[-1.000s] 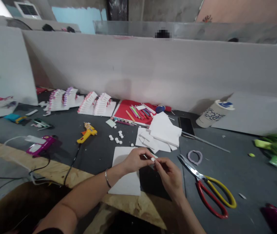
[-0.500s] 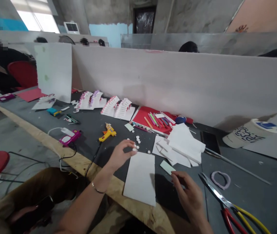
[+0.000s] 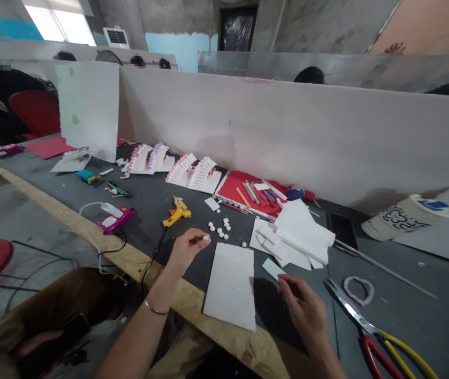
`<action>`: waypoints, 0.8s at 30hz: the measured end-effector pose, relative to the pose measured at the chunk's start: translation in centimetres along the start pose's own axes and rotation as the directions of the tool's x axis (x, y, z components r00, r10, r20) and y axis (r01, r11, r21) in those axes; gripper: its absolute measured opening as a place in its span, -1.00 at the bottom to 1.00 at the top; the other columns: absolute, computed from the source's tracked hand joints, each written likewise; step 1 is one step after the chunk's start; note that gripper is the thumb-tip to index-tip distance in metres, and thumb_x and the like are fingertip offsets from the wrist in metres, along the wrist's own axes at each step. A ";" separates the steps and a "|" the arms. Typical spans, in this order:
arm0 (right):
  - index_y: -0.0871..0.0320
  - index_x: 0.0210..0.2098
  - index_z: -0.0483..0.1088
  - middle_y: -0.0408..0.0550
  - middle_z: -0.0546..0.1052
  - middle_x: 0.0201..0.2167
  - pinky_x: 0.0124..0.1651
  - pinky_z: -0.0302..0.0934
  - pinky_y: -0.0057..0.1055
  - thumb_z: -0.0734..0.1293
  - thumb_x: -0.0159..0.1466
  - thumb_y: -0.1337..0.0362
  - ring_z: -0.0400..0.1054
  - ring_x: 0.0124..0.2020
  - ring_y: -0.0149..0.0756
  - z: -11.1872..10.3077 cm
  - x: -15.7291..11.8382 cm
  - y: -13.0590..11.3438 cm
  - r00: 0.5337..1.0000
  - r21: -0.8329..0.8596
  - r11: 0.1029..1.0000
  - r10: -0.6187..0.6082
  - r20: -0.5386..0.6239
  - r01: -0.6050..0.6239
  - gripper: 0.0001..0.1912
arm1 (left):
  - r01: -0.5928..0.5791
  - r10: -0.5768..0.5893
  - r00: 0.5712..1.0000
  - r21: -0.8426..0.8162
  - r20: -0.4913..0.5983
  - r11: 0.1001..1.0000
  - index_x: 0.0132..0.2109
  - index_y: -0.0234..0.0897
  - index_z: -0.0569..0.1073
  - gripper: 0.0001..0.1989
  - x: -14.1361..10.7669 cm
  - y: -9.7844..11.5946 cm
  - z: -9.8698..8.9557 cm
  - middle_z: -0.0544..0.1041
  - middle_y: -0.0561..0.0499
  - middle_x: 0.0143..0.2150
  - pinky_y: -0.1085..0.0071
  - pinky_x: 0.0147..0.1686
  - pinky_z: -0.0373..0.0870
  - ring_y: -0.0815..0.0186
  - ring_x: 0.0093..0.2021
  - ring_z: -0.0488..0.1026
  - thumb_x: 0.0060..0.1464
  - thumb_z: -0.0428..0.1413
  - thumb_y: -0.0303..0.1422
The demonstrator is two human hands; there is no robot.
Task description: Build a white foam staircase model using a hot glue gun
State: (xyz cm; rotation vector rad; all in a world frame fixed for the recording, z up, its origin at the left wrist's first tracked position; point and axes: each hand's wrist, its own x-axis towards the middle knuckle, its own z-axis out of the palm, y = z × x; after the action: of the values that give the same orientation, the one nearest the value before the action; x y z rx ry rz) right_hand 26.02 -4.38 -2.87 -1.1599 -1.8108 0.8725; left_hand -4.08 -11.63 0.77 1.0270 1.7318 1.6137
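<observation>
Small white round piece (image 3: 206, 238) is pinched between thumb and finger of the left hand (image 3: 187, 250), above the dark grey tabletop (image 3: 149, 202), near the far left corner of the rectangular white sheet (image 3: 230, 287). The right hand (image 3: 305, 305) grasps one end of a pale green rectangular strip (image 3: 272, 268), beside the sheet's right edge. Half a second ago, the left hand was at the scattered white round pieces (image 3: 220, 230); now it is left of them. By the tabletop's far edge, the white cup (image 3: 386, 220) carries dark outlined lettering, which I cannot read surely.

Wearer's hands (image 3: 186, 250): two; held pellet (image 3: 206, 238): one; glue gun (image 3: 177, 213): one; cup (image 3: 400, 217): one; scissors (image 3: 363, 322): one pair
</observation>
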 end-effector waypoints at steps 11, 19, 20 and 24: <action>0.10 -0.32 0.52 -0.06 0.58 -0.44 -0.41 0.37 -0.45 0.29 0.31 0.06 0.47 -0.50 -0.31 -0.2 0.0 -0.5 0.992 -0.066 0.990 -0.125 0.028 0.127 -0.73 | -0.184 0.149 0.974 0.210 0.170 0.960 -0.40 -0.26 0.41 -0.86 2.1 1.9 2.2 0.38 0.12 -0.43 0.46 -0.35 0.25 0.39 -0.41 0.29 -0.07 0.25 -0.40; 0.10 -0.32 0.51 -0.08 0.58 -0.45 -0.41 0.36 -0.48 0.29 0.33 0.10 0.45 -0.51 -0.34 -0.3 0.0 -0.7 0.978 -0.101 0.973 -0.206 0.046 0.209 -0.75 | -0.219 0.157 0.964 0.308 0.212 0.926 -0.41 -0.26 0.40 -0.87 1.4 1.0 3.4 0.42 0.09 -0.39 0.45 -0.32 0.30 0.36 -0.36 0.35 -0.03 0.23 -0.43; 0.10 -0.32 0.51 -0.08 0.58 -0.46 -0.42 0.36 -0.48 0.28 0.33 0.10 0.45 -0.51 -0.34 -0.3 0.0 -0.7 0.976 -0.107 0.971 -0.211 0.048 0.215 -0.75 | -0.238 0.171 0.961 0.331 0.217 0.913 -0.39 -0.26 0.41 -0.88 1.5 0.9 3.3 0.44 0.07 -0.36 0.42 -0.27 0.33 0.33 -0.32 0.38 -0.02 0.24 -0.44; 0.10 -0.31 0.51 -0.09 0.58 -0.46 -0.42 0.36 -0.49 0.28 0.33 0.10 0.45 -0.53 -0.35 -0.3 0.1 -0.6 0.977 -0.125 0.970 -0.207 0.043 0.210 -0.76 | -0.227 0.219 0.972 0.599 0.088 0.768 -0.36 -0.24 0.50 -0.90 2.9 1.0 0.4 0.52 -0.05 -0.14 0.20 0.04 0.29 0.16 -0.05 0.43 -0.03 0.27 -0.48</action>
State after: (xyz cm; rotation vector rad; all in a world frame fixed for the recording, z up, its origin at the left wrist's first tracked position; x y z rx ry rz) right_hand 26.03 -4.48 -2.17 -1.0162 -1.9969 0.6622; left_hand -5.21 -9.01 1.98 1.5892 2.2581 1.1703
